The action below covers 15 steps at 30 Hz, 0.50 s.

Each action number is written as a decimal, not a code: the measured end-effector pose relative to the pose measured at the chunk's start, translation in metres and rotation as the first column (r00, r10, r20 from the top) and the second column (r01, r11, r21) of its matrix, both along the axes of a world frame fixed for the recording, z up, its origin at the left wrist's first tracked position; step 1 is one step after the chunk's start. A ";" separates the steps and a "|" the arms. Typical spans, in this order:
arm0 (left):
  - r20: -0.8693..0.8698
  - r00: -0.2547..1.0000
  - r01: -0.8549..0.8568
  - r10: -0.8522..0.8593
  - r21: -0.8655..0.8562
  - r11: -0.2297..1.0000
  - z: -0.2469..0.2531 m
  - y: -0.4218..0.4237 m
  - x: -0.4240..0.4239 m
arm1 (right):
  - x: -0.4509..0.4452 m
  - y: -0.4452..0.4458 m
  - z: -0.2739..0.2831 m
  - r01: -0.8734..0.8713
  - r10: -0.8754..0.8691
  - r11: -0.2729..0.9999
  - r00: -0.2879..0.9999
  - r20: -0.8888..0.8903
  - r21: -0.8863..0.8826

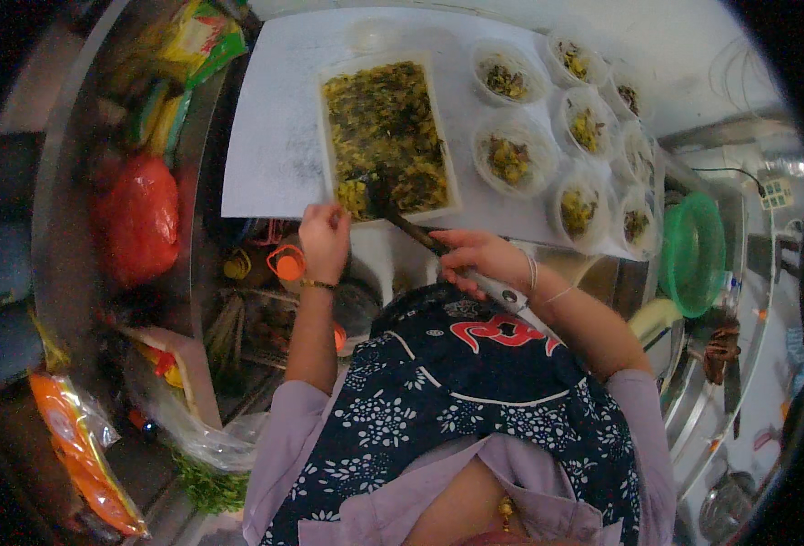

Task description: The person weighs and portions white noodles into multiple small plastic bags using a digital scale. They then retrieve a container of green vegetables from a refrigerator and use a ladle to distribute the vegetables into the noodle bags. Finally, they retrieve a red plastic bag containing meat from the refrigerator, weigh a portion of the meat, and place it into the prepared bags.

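Observation:
A rectangular white tray (451,179) holds chopped yellow-green and dark vegetables (385,123). My right hand (477,259) grips the handle of a long-handled ladle or spoon (415,232); its dark head is in the food at the tray's near edge. My left hand (325,235) is curled at the tray's near left corner; whether it holds the rim or some food cannot be told. Several round clear plastic bowls (485,174) stand to the right of the tray, each with a portion of similar food inside.
The white worktop (272,136) lies under the tray and bowls. At the left are a red plastic bag (141,222) and packets. Bottles with an orange cap (290,265) and a yellow one stand below the near edge. A green basin (695,256) is at the right.

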<state>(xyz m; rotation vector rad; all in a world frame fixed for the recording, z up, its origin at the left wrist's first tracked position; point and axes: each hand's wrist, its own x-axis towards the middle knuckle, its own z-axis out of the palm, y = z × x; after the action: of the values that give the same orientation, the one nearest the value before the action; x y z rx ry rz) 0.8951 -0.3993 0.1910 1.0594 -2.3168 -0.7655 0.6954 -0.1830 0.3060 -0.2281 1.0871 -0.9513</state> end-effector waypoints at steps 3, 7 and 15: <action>0.005 0.999 0.044 -0.044 0.015 0.999 0.009 -0.008 -0.016 | -0.004 0.007 0.003 0.023 -0.021 0.999 0.998 0.052 -0.040; -0.096 0.992 0.092 -0.077 0.160 0.983 0.041 -0.010 -0.042 | -0.013 0.018 0.010 0.102 -0.098 0.993 0.993 0.061 -0.063; -0.320 0.945 -0.007 0.059 0.159 0.987 0.049 -0.017 -0.046 | -0.034 0.059 0.043 0.333 -0.317 0.937 0.938 0.142 -0.106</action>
<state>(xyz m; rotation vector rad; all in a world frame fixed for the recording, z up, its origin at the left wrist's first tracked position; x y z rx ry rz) 0.8490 -0.4164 0.2403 0.9522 -1.9812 -1.0384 0.6611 -0.1242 0.3491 -0.0931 0.9670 -1.3190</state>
